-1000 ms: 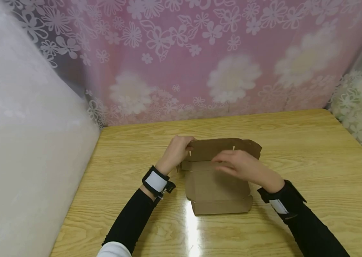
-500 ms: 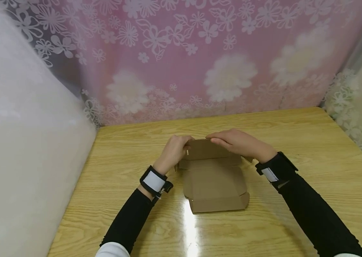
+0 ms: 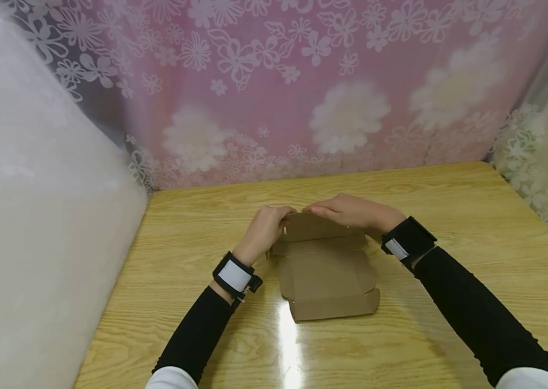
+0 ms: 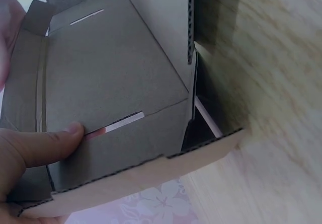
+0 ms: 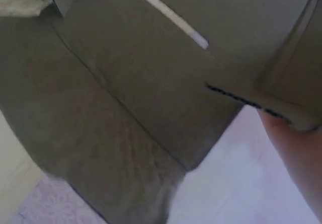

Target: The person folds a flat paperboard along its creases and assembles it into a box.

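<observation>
A brown cardboard box (image 3: 327, 275) lies part-unfolded on the table, its far panel standing up and its near flap low. My left hand (image 3: 261, 232) grips the left end of the upright panel. In the left wrist view its thumb (image 4: 55, 146) presses the inner face beside a narrow slot. My right hand (image 3: 354, 210) lies over the panel's top edge with fingers fairly straight, pointing left. In the right wrist view a slotted cardboard panel (image 5: 136, 58) fills most of the picture, and part of the hand (image 5: 294, 153) shows behind it. The right fingertips are hidden there.
The wood-grain table (image 3: 196, 237) extends around the box. A pink floral curtain (image 3: 274, 97) hangs behind the far edge. White sheeting (image 3: 45, 216) borders the left, and a pale floral curtain (image 3: 546, 162) the right.
My right hand has moved from above the box's middle back to the upright panel's top edge, then slightly left along it. My left hand keeps its grip on the panel's left end.
</observation>
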Action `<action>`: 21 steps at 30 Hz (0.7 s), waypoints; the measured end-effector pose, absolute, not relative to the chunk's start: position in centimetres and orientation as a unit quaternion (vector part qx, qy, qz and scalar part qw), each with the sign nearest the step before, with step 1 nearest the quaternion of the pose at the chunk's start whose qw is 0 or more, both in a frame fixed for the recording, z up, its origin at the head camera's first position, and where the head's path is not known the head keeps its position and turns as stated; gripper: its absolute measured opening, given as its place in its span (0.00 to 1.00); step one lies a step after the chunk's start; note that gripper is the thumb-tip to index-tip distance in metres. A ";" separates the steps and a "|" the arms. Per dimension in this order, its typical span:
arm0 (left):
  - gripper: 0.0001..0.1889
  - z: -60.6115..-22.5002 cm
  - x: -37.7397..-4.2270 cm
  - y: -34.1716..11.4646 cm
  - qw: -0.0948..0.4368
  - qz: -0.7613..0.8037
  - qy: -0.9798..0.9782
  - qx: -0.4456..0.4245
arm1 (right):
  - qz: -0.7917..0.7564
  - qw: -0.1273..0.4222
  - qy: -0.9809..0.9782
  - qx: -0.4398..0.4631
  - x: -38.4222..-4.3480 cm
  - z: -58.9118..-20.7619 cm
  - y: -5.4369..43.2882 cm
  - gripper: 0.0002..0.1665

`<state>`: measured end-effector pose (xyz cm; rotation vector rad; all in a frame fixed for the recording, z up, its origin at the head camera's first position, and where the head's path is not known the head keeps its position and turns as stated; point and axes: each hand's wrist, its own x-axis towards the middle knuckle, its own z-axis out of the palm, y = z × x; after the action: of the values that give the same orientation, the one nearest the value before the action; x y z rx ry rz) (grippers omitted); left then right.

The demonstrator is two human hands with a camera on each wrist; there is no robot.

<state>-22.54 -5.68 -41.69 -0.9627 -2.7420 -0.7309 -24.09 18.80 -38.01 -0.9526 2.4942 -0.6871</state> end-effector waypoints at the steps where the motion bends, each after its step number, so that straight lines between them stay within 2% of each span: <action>1: 0.14 -41.8 -22.5 -5.7 0.074 -0.244 -0.912 -0.322 | -0.247 0.190 0.887 -0.340 -24.1 -38.1 18.8 0.31; 21: 0.18 -43.0 -22.1 -6.1 0.105 -0.238 -0.902 -0.343 | -0.238 0.147 0.879 -0.385 -23.5 -39.1 18.6 0.27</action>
<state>-22.15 -6.11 -43.00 -1.0123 -2.6602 -0.7009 -23.49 18.57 -39.15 -1.1079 2.5303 -0.6841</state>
